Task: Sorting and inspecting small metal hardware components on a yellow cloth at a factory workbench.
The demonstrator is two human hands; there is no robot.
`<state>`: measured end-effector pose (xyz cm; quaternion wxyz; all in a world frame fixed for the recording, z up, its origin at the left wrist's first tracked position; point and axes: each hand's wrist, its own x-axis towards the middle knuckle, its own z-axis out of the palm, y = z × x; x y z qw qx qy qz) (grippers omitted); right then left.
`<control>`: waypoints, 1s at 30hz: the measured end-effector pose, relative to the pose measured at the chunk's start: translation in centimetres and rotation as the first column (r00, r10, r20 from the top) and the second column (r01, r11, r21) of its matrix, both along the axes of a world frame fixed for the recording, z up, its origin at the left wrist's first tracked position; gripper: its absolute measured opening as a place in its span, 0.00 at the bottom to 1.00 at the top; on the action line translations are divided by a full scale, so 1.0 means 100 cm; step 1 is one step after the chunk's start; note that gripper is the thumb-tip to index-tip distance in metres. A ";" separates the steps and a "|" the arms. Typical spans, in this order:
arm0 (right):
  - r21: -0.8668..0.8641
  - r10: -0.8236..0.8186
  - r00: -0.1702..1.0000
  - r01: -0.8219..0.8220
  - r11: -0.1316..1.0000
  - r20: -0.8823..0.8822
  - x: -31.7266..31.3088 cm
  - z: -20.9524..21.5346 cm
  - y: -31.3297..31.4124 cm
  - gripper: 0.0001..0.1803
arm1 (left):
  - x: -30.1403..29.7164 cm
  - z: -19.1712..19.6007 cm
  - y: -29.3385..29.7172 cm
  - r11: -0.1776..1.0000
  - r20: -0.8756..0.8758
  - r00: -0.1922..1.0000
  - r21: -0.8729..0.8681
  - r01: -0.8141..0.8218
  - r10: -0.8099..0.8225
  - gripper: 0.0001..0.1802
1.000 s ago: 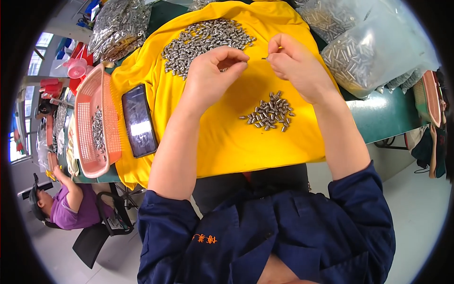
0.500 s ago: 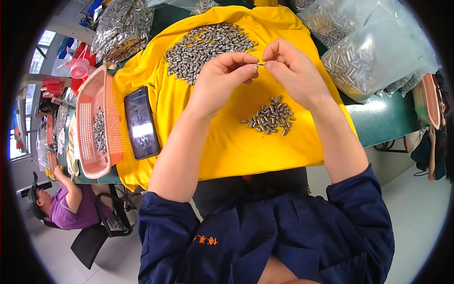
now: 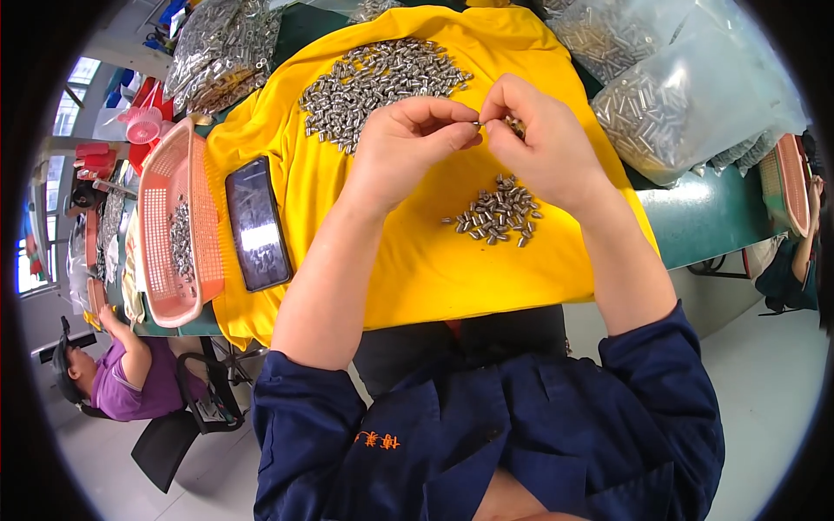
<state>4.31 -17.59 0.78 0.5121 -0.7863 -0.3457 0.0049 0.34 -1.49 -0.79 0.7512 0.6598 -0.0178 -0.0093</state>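
Over the yellow cloth, my two hands meet at the fingertips. My left hand [image 3: 408, 148] is closed in a pinch, thumb against forefinger, on a small metal part [image 3: 477, 123] whose end just shows. From the other side my right hand [image 3: 547, 143] is pinched too, its fingertips nearly touching that part; what they grip is hidden. Something small and brassy shows in the curl of its fingers. Beyond my left hand spreads a large heap of short metal cylinders [image 3: 373, 82]. A smaller pile of like cylinders [image 3: 497, 211] lies nearer, below my right hand.
The yellow cloth [image 3: 434, 291] covers the green table [image 3: 708, 221]. A phone [image 3: 258, 226] and a pink basket [image 3: 208, 252] with small metal parts lie at left. Clear bags of metal parts [image 3: 647, 113] stand right, another bag [image 3: 221, 56] far left. A seated person [image 3: 139, 373] works at left.
My right hand has turned slightly, its fingers curling more, and its tips have come closer to my left fingertips. The thin bit between the hands shows less. Both piles look the same.
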 end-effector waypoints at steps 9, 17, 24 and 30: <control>0.175 0.047 0.943 0.012 0.985 -0.328 0.010 -0.002 -0.002 0.05 | 0.005 0.003 0.001 0.998 0.052 0.998 0.037 -0.043 0.042 0.04; 0.266 0.021 0.979 0.034 0.963 -0.201 -0.023 0.042 -0.024 0.07 | -0.014 -0.001 -0.020 0.730 0.146 0.927 0.663 0.168 -0.345 0.08; 0.054 0.171 0.939 -0.196 0.979 0.298 -0.131 0.113 -0.066 0.05 | -0.026 0.014 -0.004 0.724 0.286 0.932 0.689 -0.039 -0.222 0.09; -0.052 0.307 0.877 -0.311 0.949 0.369 -0.178 0.149 -0.082 0.09 | -0.070 0.051 0.021 0.734 0.391 0.919 0.638 -0.234 -0.047 0.08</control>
